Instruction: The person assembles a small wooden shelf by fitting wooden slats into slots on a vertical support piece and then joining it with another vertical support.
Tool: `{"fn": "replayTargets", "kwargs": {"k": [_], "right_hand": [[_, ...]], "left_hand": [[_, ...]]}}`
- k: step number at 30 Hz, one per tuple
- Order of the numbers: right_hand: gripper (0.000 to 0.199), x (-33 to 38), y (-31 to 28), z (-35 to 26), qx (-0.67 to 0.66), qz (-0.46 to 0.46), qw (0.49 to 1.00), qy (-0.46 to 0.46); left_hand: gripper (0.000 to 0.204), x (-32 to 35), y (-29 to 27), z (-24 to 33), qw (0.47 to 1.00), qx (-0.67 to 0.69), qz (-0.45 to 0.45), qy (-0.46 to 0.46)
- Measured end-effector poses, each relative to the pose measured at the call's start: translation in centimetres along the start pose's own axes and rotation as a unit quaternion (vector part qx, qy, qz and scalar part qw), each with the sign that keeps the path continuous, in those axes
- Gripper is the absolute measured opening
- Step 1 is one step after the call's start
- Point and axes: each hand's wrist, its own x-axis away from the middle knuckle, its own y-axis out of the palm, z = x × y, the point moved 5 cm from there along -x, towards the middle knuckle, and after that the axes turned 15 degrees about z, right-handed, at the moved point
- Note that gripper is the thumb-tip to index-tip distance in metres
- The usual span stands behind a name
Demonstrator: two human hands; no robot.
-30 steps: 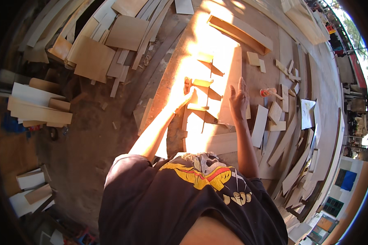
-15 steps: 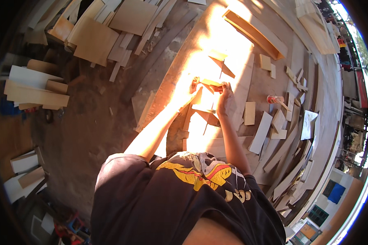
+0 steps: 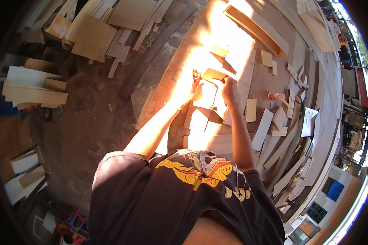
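Both my hands hold one small flat wooden piece [image 3: 214, 74] above the sunlit workbench [image 3: 200, 45]. My left hand [image 3: 191, 87] grips its left end, where something small and orange shows at my fingers. My right hand [image 3: 229, 86] grips the right end. Under the piece lie pale cut boards [image 3: 204, 118] in strong glare. A long shallow wooden frame [image 3: 255, 28] lies farther back on the bench.
An orange-capped glue bottle [image 3: 276, 96] lies to the right among several short wood offcuts [image 3: 265, 126]. Long strips [image 3: 288, 171] pile along the bench's right edge. Plywood sheets [image 3: 92, 36] and boards [image 3: 32, 92] lie on the dirt floor at left.
My hands were apart on the bench a second ago; they have come together on the small wooden piece and lifted it slightly away from me.
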Motion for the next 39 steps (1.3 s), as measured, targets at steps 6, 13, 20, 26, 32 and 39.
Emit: {"fn": "replayTargets", "kwargs": {"k": [6,13,20,26,32,39], "right_hand": [[0.015,-2.5,1.5,2.0,-0.149,-0.16,0.961,0.168],[0.023,-1.3,1.2,0.7,-0.105,-0.003,0.994,0.011],[0.026,0.8,1.7,1.1,-0.281,0.023,0.958,0.061],[0.039,0.9,3.0,3.6,-0.301,-0.005,0.943,0.144],[0.013,0.7,2.9,2.9,-0.18,0.075,0.978,-0.078],[0.034,1.1,0.6,-1.0,-0.136,0.014,0.99,-0.025]], "left_hand": [[0.04,0.4,1.2,-2.5,0.995,0.069,0.036,-0.059],[0.041,0.1,-0.1,-0.8,0.946,0.269,0.077,-0.162],[0.031,0.4,-2.3,2.0,0.994,-0.068,0.082,0.013],[0.034,0.3,-2.1,2.4,0.992,-0.087,0.058,0.069],[0.035,0.1,-1.7,2.7,0.99,-0.107,0.053,0.07],[0.034,0.2,-1.8,2.3,0.989,-0.113,0.054,0.076]]}}
